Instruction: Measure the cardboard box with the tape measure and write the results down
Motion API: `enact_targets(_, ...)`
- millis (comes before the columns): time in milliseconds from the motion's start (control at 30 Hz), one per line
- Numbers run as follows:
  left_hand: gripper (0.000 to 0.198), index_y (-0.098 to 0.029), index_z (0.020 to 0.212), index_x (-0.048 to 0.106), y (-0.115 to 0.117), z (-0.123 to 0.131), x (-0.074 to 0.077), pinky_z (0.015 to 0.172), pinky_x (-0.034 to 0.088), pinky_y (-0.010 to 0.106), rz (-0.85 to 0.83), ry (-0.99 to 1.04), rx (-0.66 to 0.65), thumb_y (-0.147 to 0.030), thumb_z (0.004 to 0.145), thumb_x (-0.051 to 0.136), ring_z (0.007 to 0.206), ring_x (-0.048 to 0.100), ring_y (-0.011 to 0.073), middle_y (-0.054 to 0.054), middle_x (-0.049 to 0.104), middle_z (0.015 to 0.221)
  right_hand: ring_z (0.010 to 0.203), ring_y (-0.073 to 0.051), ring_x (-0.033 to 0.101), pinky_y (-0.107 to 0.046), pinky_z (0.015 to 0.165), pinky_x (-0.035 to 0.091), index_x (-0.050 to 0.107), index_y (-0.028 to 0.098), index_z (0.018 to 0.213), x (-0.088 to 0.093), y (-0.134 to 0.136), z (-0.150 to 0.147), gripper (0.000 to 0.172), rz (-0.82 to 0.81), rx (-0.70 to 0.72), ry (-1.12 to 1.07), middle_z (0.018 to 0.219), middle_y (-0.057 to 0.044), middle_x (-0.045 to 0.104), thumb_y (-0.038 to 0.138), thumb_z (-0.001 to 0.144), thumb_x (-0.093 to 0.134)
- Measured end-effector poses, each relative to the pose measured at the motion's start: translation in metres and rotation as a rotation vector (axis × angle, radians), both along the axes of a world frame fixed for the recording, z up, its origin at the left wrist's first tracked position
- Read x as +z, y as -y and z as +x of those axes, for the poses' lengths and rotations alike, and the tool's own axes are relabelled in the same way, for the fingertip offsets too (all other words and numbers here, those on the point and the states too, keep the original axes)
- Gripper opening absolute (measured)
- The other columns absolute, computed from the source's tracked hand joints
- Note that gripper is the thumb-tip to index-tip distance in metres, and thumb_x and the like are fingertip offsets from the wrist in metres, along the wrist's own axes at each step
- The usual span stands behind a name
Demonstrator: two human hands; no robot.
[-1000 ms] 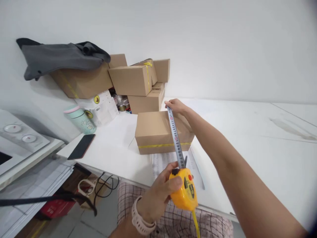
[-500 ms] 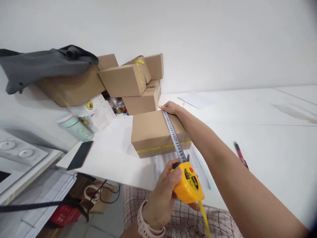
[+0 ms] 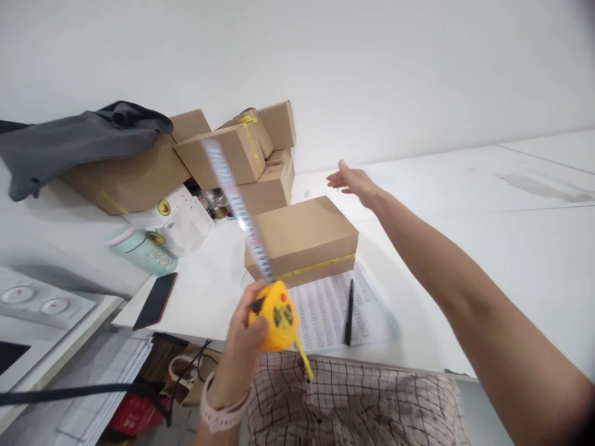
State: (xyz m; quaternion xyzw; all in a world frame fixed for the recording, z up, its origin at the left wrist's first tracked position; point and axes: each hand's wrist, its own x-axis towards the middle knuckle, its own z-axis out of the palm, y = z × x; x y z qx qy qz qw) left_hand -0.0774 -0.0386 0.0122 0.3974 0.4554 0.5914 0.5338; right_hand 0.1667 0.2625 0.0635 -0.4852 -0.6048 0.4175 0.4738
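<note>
My left hand (image 3: 248, 328) is wrapped round a yellow tape measure (image 3: 281, 317). Its metal blade (image 3: 239, 210) sticks out up and to the left, slightly blurred, in front of a cardboard box (image 3: 302, 232) with a yellow strip along its near side. The box sits on the white table, partly covered by the blade. My right hand (image 3: 353, 183) is raised beyond the box's far right corner, fingers spread and holding nothing. A black pen (image 3: 349, 313) lies on a printed sheet (image 3: 320, 310) just in front of the box.
Several cardboard boxes (image 3: 218, 152) are stacked at the back left, with a grey cloth (image 3: 88, 139) over one. A mint bottle (image 3: 144, 249) and a dark phone (image 3: 155, 301) stand and lie at the table's left. A white appliance (image 3: 37, 310) is at far left.
My right hand has let go of the blade's end and lifted off the box. My left hand has moved left with the tape measure, swinging the blade away from the box top.
</note>
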Motion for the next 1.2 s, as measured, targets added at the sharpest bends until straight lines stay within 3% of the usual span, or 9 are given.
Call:
enact_targets(133,0.064,-0.022,0.123,0.059,-0.009,-0.035,-0.016,0.070,0.057,0.027,0.062,-0.212,0.326,-0.043,0.067,0.082,0.100,0.066,0.0249,0.009,0.064,0.127,0.131,-0.034,0.057,-0.049,0.104,0.050,0.062,0.019,0.134,-0.028,0.055,0.041,0.075,-0.132,0.054,0.074,0.145,-0.018,0.058,0.074,0.095,0.029)
enact_targets(267,0.054,-0.020,0.117,0.059,-0.031,-0.047,-0.021,0.068,0.055,0.025,0.027,-0.204,0.258,-0.044,0.071,0.077,0.087,0.066,0.0196,0.004,0.067,0.104,0.149,-0.031,0.037,-0.045,0.103,0.053,0.035,0.035,0.156,-0.039,0.110,0.038,0.076,-0.130,0.266,0.121,0.168,-0.001,0.026,0.076,0.094,0.023)
enact_targets(400,0.056,-0.021,0.110,0.058,-0.063,-0.053,0.011,0.057,0.054,0.025,0.145,-0.202,0.198,-0.047,0.066,0.080,0.071,0.064,0.0164,0.001,0.065,0.095,0.138,-0.032,0.050,-0.042,0.101,0.053,0.048,0.033,0.149,-0.007,0.114,0.021,0.070,-0.007,0.291,0.270,0.156,-0.004,0.048,0.073,0.095,0.030)
enact_targets(533,0.057,-0.021,0.104,0.057,-0.105,-0.053,0.054,0.048,0.052,0.026,0.207,-0.243,0.141,-0.049,0.061,0.081,0.064,0.063,0.0169,0.002,0.064,0.090,0.114,-0.033,0.065,-0.042,0.095,0.048,0.071,0.020,0.118,0.033,0.086,0.011,0.057,0.142,0.069,0.649,0.125,-0.013,0.072,0.062,0.098,0.040)
enact_targets(633,0.050,-0.021,0.104,0.058,-0.115,-0.043,0.065,0.052,0.053,0.026,0.235,-0.290,0.141,-0.045,0.066,0.079,0.067,0.063,0.0167,0.003,0.064,0.091,0.106,-0.032,0.067,-0.039,0.088,0.046,0.074,0.019,0.102,0.045,0.063,0.002,0.052,0.161,-0.052,0.871,0.113,-0.015,0.074,0.056,0.100,0.038)
enact_targets(733,0.050,-0.022,0.107,0.060,-0.090,-0.020,0.048,0.065,0.056,0.028,0.249,-0.281,0.182,-0.039,0.065,0.082,0.082,0.066,0.0192,0.004,0.066,0.105,0.103,-0.028,0.067,-0.034,0.084,0.046,0.073,0.019,0.098,0.044,0.047,-0.013,0.040,0.248,-0.037,0.868,0.112,-0.013,0.075,0.040,0.101,0.040)
enact_targets(867,0.063,-0.023,0.115,0.060,-0.034,0.020,-0.001,0.063,0.056,0.031,0.034,-0.104,-0.100,-0.056,0.066,0.083,0.084,0.068,0.0247,0.008,0.068,0.105,0.100,-0.028,0.067,-0.036,0.083,0.048,0.072,0.019,0.101,0.032,0.034,-0.034,0.041,0.262,-0.072,0.761,0.114,-0.014,0.074,0.036,0.101,0.035)
enact_targets(967,0.063,-0.023,0.119,0.057,-0.007,0.047,-0.030,0.064,0.054,0.031,-0.101,-0.003,-0.266,-0.055,0.071,0.082,0.076,0.066,0.0215,0.007,0.068,0.094,0.110,-0.033,0.064,-0.043,0.093,0.047,0.072,0.017,0.101,0.026,0.031,-0.043,0.050,0.253,-0.144,0.734,0.117,-0.019,0.071,0.041,0.102,0.028)
enact_targets(1200,0.060,-0.022,0.116,0.056,-0.004,0.070,-0.041,0.071,0.053,0.030,-0.174,0.139,-0.256,-0.051,0.071,0.084,0.090,0.065,0.0225,0.010,0.066,0.109,0.121,-0.038,0.058,-0.056,0.107,0.036,0.071,0.017,0.082,0.024,0.033,-0.050,0.079,0.256,-0.187,0.649,0.109,-0.021,0.071,0.068,0.098,0.014)
